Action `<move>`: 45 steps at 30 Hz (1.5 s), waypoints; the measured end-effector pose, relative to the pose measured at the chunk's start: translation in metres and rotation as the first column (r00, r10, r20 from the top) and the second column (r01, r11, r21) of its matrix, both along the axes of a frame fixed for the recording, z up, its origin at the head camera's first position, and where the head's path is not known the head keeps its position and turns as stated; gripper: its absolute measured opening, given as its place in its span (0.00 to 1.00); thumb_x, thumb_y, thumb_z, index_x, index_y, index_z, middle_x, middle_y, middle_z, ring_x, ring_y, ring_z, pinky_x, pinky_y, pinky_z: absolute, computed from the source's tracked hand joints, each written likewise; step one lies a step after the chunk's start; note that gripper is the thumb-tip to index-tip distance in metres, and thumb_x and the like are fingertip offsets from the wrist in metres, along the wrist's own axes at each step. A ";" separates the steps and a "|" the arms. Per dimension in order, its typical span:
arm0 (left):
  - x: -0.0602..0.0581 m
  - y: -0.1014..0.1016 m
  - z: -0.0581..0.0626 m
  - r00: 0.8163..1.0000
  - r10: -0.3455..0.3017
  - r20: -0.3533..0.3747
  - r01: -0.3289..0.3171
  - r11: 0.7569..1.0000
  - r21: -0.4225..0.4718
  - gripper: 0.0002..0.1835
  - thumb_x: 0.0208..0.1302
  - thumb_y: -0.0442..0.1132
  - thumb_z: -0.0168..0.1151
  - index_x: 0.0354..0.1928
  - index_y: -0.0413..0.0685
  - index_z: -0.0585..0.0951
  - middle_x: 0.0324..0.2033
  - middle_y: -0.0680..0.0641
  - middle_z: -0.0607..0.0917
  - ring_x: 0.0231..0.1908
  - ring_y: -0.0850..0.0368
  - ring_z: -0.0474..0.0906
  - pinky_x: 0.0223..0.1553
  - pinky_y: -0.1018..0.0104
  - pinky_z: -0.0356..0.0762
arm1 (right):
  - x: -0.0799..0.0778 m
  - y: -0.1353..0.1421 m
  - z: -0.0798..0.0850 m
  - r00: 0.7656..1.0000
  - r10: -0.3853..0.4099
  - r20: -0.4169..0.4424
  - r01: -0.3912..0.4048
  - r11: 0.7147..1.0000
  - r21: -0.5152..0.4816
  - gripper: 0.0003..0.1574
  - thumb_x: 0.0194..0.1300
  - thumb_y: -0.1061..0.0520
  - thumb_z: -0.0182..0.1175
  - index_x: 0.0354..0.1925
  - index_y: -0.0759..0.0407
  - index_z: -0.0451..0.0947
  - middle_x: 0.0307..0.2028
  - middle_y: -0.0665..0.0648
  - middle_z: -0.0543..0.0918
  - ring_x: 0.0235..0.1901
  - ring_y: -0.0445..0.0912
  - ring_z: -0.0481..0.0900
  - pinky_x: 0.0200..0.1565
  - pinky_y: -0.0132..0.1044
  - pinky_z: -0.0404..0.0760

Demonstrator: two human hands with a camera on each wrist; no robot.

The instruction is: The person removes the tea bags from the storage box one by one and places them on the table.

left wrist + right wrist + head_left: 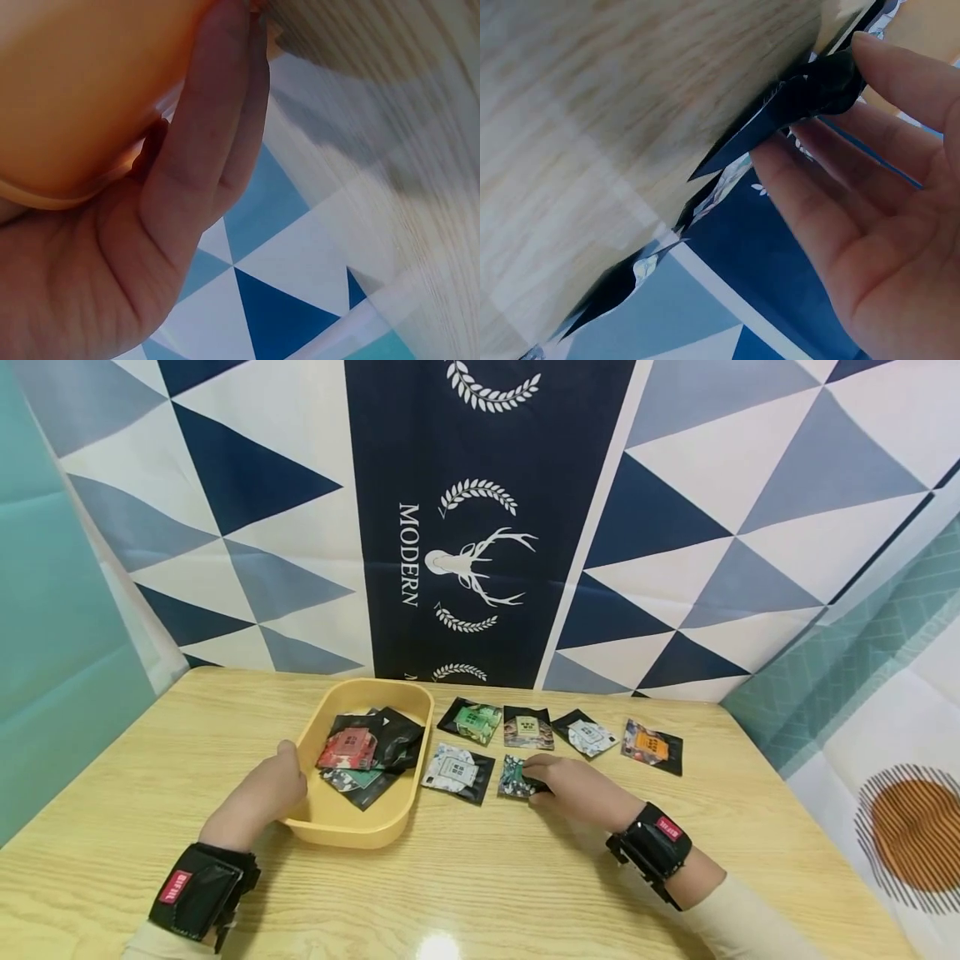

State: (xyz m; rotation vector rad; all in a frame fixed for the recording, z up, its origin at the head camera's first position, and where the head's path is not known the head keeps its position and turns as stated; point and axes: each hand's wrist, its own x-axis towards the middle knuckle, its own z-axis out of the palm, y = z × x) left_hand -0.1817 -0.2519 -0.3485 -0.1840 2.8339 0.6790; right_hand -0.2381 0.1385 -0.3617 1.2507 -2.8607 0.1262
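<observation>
My left hand (264, 793) grips the left rim of a yellow plastic basin (345, 835). In the left wrist view its fingers (202, 112) lie along the outside of the basin wall. Inside the basin are several sachets, a red-labelled sachet (351, 743) on top. To the right, my right hand (581, 789) pinches a small black sachet with a green patterned front (515, 777) at its right side. The right wrist view shows this black sachet (810, 94) between the thumb and fingers, close over the table, its near corner pointing outward.
Around the right hand lie a white-patterned sachet (457, 772), a green-labelled sachet (472, 721), a brown sachet (528, 728), a white-and-black sachet (587, 734) and an orange-labelled sachet (652, 747). A patterned cloth (480, 635) hangs behind the wooden table (465, 893).
</observation>
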 end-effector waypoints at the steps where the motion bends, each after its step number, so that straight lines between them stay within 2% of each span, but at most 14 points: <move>1: 0.000 0.000 0.001 1.000 0.000 0.000 0.000 1.000 -0.002 0.18 0.64 0.29 0.36 0.51 0.20 0.53 0.32 0.29 0.77 0.26 0.49 0.75 0.26 0.61 0.73 | -0.001 0.000 0.000 1.000 0.002 -0.007 -0.002 1.000 -0.002 0.22 0.61 0.55 0.61 0.53 0.60 0.77 0.54 0.59 0.77 0.53 0.51 0.77 0.52 0.40 0.76; 5: 0.000 0.001 0.004 1.000 0.000 -0.007 0.000 1.000 -0.008 0.18 0.64 0.28 0.36 0.51 0.20 0.53 0.31 0.29 0.77 0.26 0.49 0.75 0.26 0.60 0.73 | -0.003 -0.003 0.001 1.000 -0.007 -0.004 0.007 1.000 -0.007 0.23 0.59 0.56 0.63 0.52 0.61 0.77 0.53 0.60 0.77 0.52 0.52 0.76 0.51 0.41 0.76; 12: 0.001 0.002 0.005 1.000 0.006 0.002 -0.006 1.000 -0.014 0.16 0.64 0.28 0.35 0.50 0.21 0.53 0.28 0.32 0.76 0.25 0.50 0.75 0.25 0.62 0.72 | -0.010 -0.006 0.004 0.995 -0.006 0.103 0.010 0.999 -0.035 0.26 0.57 0.55 0.64 0.53 0.64 0.75 0.53 0.61 0.74 0.52 0.52 0.74 0.51 0.41 0.75; 17: 0.002 0.003 0.004 1.000 0.002 -0.021 -0.002 1.000 -0.026 0.15 0.64 0.28 0.35 0.48 0.22 0.55 0.28 0.32 0.76 0.25 0.50 0.75 0.25 0.61 0.72 | -0.014 -0.009 0.012 0.987 0.009 0.158 -0.004 1.000 -0.029 0.28 0.59 0.53 0.63 0.55 0.64 0.74 0.56 0.62 0.72 0.56 0.54 0.72 0.54 0.42 0.74; 20: 0.002 0.003 0.005 0.999 0.002 -0.033 -0.003 0.999 -0.036 0.15 0.64 0.28 0.36 0.48 0.21 0.55 0.29 0.31 0.77 0.25 0.50 0.75 0.26 0.60 0.73 | -0.015 -0.018 0.021 0.990 0.036 0.137 -0.029 0.998 -0.051 0.26 0.62 0.52 0.60 0.55 0.62 0.74 0.57 0.63 0.72 0.57 0.54 0.71 0.55 0.43 0.73; 24: 0.002 0.002 0.006 1.000 0.005 -0.021 -0.006 0.999 -0.038 0.15 0.64 0.28 0.36 0.49 0.21 0.55 0.28 0.31 0.76 0.25 0.50 0.75 0.26 0.60 0.73 | -0.013 -0.039 0.032 0.994 0.101 0.040 -0.096 0.989 -0.117 0.21 0.64 0.52 0.58 0.53 0.59 0.75 0.52 0.58 0.75 0.51 0.49 0.76 0.49 0.39 0.76; 27: 0.003 0.002 0.006 1.000 0.005 -0.012 -0.006 0.999 -0.041 0.15 0.64 0.28 0.36 0.49 0.21 0.55 0.27 0.33 0.76 0.25 0.50 0.74 0.25 0.61 0.72 | -0.009 -0.060 0.039 0.987 0.161 -0.024 -0.163 0.971 -0.174 0.17 0.65 0.53 0.56 0.51 0.56 0.77 0.48 0.54 0.76 0.46 0.45 0.77 0.46 0.35 0.76; 30: 0.004 0.002 0.006 1.000 -0.002 -0.017 0.001 0.999 -0.040 0.16 0.64 0.28 0.36 0.49 0.20 0.55 0.27 0.34 0.76 0.25 0.51 0.74 0.25 0.61 0.72 | -0.006 -0.080 0.042 0.973 0.220 -0.070 -0.230 0.951 -0.207 0.14 0.67 0.53 0.54 0.49 0.54 0.78 0.47 0.52 0.76 0.47 0.42 0.75 0.47 0.34 0.75; 36: 0.004 0.002 0.004 0.999 -0.012 -0.032 0.011 1.000 -0.019 0.17 0.64 0.29 0.37 0.50 0.20 0.54 0.26 0.35 0.76 0.24 0.51 0.73 0.24 0.62 0.71 | -0.001 -0.110 0.041 0.952 0.288 -0.100 -0.303 0.927 -0.219 0.11 0.66 0.55 0.55 0.46 0.52 0.80 0.48 0.50 0.76 0.49 0.41 0.74 0.52 0.33 0.73; 41: 0.003 0.003 0.001 1.000 0.000 -0.017 -0.001 1.000 -0.026 0.18 0.65 0.29 0.37 0.51 0.20 0.54 0.27 0.34 0.76 0.25 0.51 0.74 0.25 0.62 0.72 | -0.001 -0.133 0.036 0.939 0.337 -0.075 -0.345 0.913 -0.216 0.13 0.63 0.58 0.59 0.47 0.54 0.79 0.50 0.51 0.76 0.52 0.42 0.73 0.56 0.31 0.71; 45: 0.003 0.003 -0.001 1.000 0.008 -0.014 -0.008 1.000 -0.021 0.19 0.65 0.28 0.37 0.53 0.20 0.53 0.30 0.32 0.77 0.26 0.51 0.75 0.26 0.61 0.73 | -0.002 -0.152 0.030 0.927 0.371 -0.045 -0.372 0.906 -0.199 0.13 0.63 0.60 0.58 0.47 0.54 0.80 0.51 0.50 0.76 0.53 0.40 0.73 0.57 0.29 0.70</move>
